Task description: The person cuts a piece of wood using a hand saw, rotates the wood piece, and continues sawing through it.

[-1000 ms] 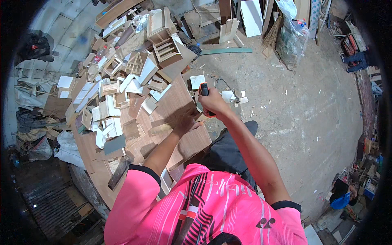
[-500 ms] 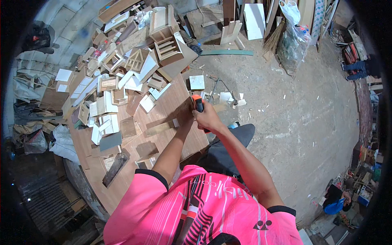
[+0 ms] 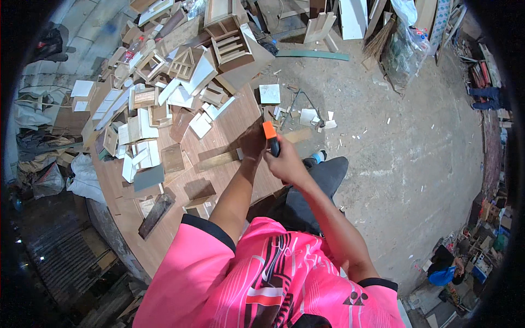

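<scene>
My right hand (image 3: 287, 161) is closed around the black grip of a tool with an orange and black handle (image 3: 269, 131). Its orange end points away from me, just off the edge of the wooden table (image 3: 235, 128). The rest of the tool is hidden or too thin to make out. My left hand (image 3: 253, 143) lies in shadow at that table edge, close beside the tool. Its fingers are too dark to read. A narrow wooden strip (image 3: 219, 160) rests on the table, left of my left wrist.
Piled wooden pieces and small box-like frames (image 3: 232, 48) cover the table's far left. White offcuts (image 3: 269, 94) and scraps lie on the concrete floor (image 3: 404, 164). A broom (image 3: 378, 44) and a clear plastic bag (image 3: 406, 57) stand at far right. Another person (image 3: 445, 268) is at lower right.
My right hand has shifted slightly right and nearer to me, and the tool's handle has turned so more of its orange end shows. The whole view has shifted a little.
</scene>
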`<state>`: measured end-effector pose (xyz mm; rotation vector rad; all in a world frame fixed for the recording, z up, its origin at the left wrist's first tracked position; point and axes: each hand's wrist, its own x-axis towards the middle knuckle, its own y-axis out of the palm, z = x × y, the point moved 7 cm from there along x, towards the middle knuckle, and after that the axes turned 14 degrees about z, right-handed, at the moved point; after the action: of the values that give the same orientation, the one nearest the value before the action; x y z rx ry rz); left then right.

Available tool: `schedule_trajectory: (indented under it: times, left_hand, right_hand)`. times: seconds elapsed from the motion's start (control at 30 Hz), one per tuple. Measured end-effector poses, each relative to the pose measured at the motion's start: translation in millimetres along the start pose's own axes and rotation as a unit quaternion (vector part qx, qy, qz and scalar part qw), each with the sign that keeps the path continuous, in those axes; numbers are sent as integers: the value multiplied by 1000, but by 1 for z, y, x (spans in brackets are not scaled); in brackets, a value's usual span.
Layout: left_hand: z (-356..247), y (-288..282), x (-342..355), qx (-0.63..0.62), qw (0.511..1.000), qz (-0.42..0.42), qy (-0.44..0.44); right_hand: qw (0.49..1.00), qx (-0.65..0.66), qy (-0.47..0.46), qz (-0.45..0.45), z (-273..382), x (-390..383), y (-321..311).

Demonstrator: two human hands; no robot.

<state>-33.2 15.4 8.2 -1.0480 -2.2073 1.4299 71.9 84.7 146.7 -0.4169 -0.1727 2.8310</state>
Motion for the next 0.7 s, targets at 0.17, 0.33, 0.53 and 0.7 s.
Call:
schedule_trajectory:
  times: [0.17, 0.33, 0.53, 0.7]
  left_hand:
    - [12, 0, -10, 67, 993, -45, -85]
    - [18, -13, -5, -20, 986, 59, -153]
    - [11, -10, -2, -33, 984, 73, -157]
    - [18, -7, -3, -71, 983, 47, -163]
  right_hand:
    - [999, 16, 45, 17, 29, -47, 14]
    - [994, 88, 66, 26, 82, -116, -7]
    - [993, 72, 82, 41, 90, -135, -17]
    - [989, 88, 102, 65, 105, -125, -14]
